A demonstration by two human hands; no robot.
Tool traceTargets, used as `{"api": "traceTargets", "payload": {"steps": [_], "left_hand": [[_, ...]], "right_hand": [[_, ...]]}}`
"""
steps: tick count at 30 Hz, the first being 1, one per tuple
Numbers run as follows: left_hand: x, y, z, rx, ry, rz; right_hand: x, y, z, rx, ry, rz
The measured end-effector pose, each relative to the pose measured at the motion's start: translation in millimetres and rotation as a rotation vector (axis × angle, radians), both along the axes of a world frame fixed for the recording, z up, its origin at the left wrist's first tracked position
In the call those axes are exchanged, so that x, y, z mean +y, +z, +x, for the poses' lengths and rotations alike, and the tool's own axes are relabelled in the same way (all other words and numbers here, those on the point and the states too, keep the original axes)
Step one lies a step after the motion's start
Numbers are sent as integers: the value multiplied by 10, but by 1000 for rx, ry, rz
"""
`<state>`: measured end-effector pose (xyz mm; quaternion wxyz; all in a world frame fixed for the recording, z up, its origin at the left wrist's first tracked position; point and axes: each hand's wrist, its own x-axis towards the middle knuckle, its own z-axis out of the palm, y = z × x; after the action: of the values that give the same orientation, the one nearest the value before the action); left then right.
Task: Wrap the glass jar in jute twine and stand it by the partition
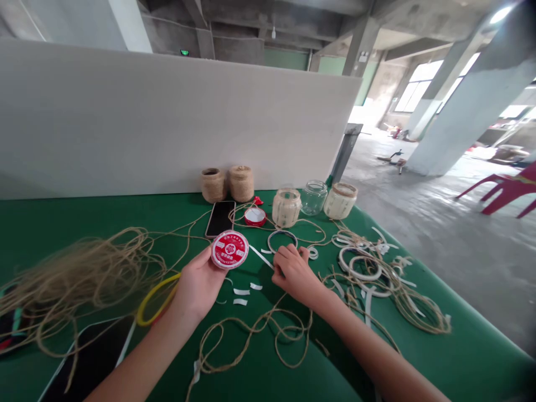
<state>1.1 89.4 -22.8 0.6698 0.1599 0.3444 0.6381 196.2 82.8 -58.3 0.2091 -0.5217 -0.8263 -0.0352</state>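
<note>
My left hand (201,282) holds a round red-and-white tape roll (230,249) with its printed face toward me. A narrow white strip (260,257) runs from the roll to my right hand (293,273), whose bent fingers are closed on its end. Just behind my right hand lies a dark-rimmed ring (282,240), with a small white roll (312,253) beside it. Several short white pieces (241,292) lie on the green table (167,357) between my hands. A red-rimmed roll (255,216) rests farther back.
Two twine-wrapped jars (242,184) stand at the board (167,123), left of a clear glass jar (314,198) and two pale-covered jars (287,207). A phone (220,219) lies behind the left hand. Loose twine (96,268) spreads left; rings (360,263) and twine lie right.
</note>
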Motion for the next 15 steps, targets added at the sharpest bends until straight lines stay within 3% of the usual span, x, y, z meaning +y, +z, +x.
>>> {"api": "traceTargets", "payload": {"steps": [7, 15], "left_hand": [[95, 10, -68, -37, 79, 15], [201, -25, -142, -86, 163, -24]], "right_hand": [[-105, 32, -65, -23, 128, -47], [-327, 202, -213, 75, 319, -233]]}}
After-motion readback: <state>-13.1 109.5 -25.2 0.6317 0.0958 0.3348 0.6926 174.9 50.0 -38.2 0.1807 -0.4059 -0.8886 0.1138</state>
